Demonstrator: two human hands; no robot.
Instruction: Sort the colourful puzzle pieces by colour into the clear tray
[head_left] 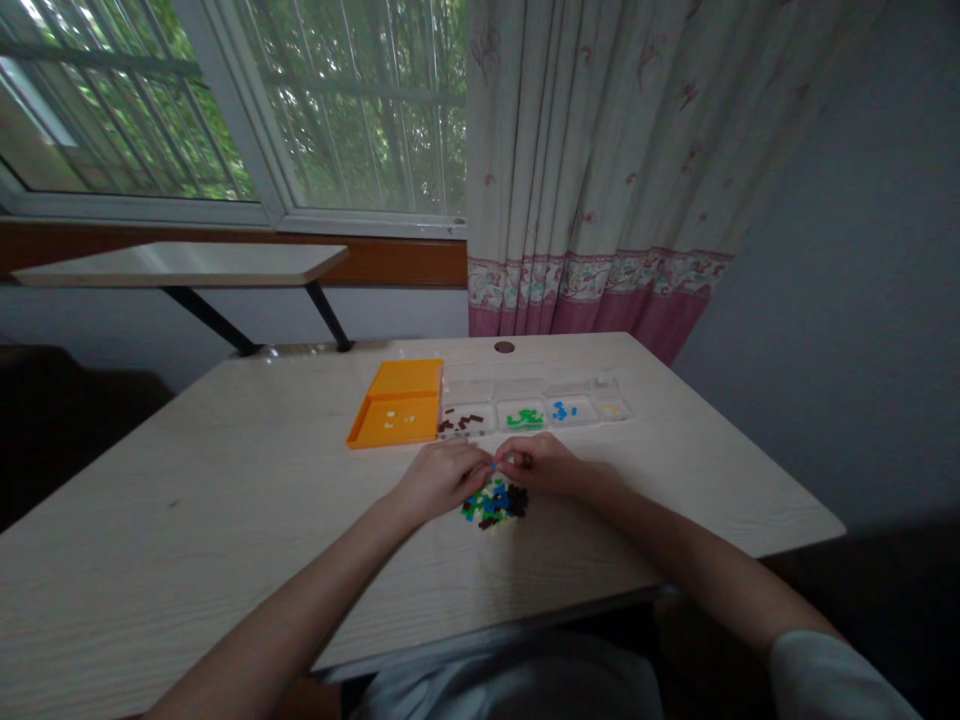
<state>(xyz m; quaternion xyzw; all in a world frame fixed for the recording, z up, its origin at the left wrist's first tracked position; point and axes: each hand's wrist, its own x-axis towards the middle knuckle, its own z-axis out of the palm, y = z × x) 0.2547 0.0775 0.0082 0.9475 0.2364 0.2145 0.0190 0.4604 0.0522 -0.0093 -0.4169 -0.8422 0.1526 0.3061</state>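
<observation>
A pale wooden desk [270, 510] stands beneath a barred window [360, 110] and a floral curtain [585, 160]. The pile of small coloured pieces [493, 504] lies just below and between the left hand [444, 476] and right hand [546, 464]. Their fingertips come together, pinching a small blue piece [494, 466]; both forearms angle inward from the near edge, fingers curled, beyond them a sectioned clear tray [496, 404].

No text, label, brand, number or sign can be read on the counter [247, 480] or around it.
</observation>
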